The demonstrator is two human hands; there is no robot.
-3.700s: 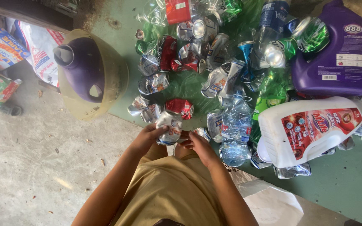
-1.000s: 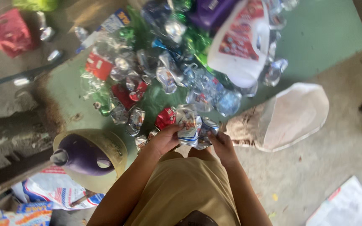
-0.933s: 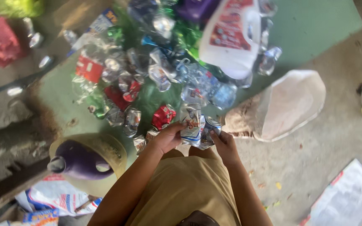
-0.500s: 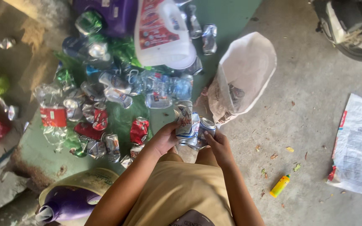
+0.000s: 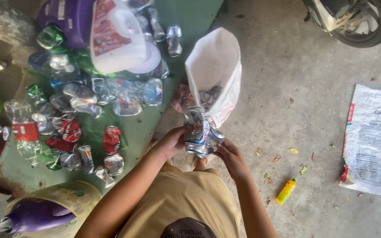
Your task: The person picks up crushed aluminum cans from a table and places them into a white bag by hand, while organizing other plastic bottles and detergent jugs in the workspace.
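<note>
My left hand (image 5: pixel 169 143) and my right hand (image 5: pixel 230 157) together hold a stack of crushed silver cans (image 5: pixel 199 131) in front of my knees. Just beyond the cans stands an open white sack (image 5: pixel 219 59) with crushed cans lying inside it. To the left, on a green sheet (image 5: pixel 137 128), lies a heap of several flattened cans (image 5: pixel 73 132), squashed clear bottles (image 5: pixel 124 94), a white jug with a red label (image 5: pixel 111 37) and a purple jug (image 5: pixel 65 20).
A tan bucket (image 5: pixel 67 196) holding a purple jug (image 5: pixel 34 216) sits at the lower left. On the concrete floor to the right lie a small yellow bottle (image 5: pixel 286 191) and a printed white sack (image 5: pixel 373 141). A motorbike wheel (image 5: pixel 358 22) stands at the top right.
My view has swung to the right, bringing the open sack, the yellow bottle and the motorbike into sight. Both hands have gathered more crushed cans and carried the stack toward the sack's mouth.
</note>
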